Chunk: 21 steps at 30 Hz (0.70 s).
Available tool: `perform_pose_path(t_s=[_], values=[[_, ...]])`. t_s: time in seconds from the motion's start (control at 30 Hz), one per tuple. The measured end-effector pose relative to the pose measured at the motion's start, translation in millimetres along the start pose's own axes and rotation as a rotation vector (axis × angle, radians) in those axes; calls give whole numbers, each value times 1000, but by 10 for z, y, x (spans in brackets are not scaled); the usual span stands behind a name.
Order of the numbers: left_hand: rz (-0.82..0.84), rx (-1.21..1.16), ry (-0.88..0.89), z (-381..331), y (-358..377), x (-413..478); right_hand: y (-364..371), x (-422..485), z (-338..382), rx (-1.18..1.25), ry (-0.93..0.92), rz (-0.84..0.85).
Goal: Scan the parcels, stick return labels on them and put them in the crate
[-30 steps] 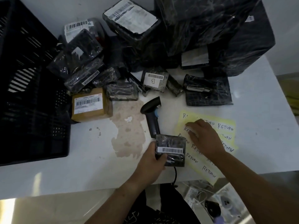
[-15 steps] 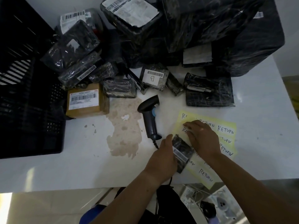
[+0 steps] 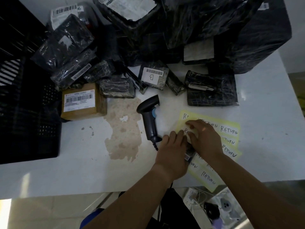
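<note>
White table [image 3: 82, 171]: left hand [image 3: 171, 156], right hand [image 3: 204, 138] hide parcel [image 3: 188, 156].

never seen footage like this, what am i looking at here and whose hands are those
No machine: a camera worn on a person's head looks down at their own two hands over a white table. The left hand holds a small black-wrapped parcel, mostly hidden. The right hand picks at a yellow sheet of RETURN labels; whether one is peeled, I cannot tell. A barcode scanner lies nearby, more wrapped parcels and a cardboard box behind, a black crate at the left.
</note>
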<state>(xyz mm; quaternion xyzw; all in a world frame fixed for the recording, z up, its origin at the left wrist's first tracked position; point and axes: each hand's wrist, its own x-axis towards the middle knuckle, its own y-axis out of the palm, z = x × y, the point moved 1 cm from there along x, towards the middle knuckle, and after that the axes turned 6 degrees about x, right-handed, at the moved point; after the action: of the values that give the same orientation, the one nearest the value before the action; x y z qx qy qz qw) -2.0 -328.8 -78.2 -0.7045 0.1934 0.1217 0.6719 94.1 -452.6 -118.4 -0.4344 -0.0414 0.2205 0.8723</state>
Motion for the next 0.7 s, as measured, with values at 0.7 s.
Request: perform_pose_path(t_s=[0.7], values=[[-48,7,-42,99,101,-48,17,-21,-46,-107,-134,-22]])
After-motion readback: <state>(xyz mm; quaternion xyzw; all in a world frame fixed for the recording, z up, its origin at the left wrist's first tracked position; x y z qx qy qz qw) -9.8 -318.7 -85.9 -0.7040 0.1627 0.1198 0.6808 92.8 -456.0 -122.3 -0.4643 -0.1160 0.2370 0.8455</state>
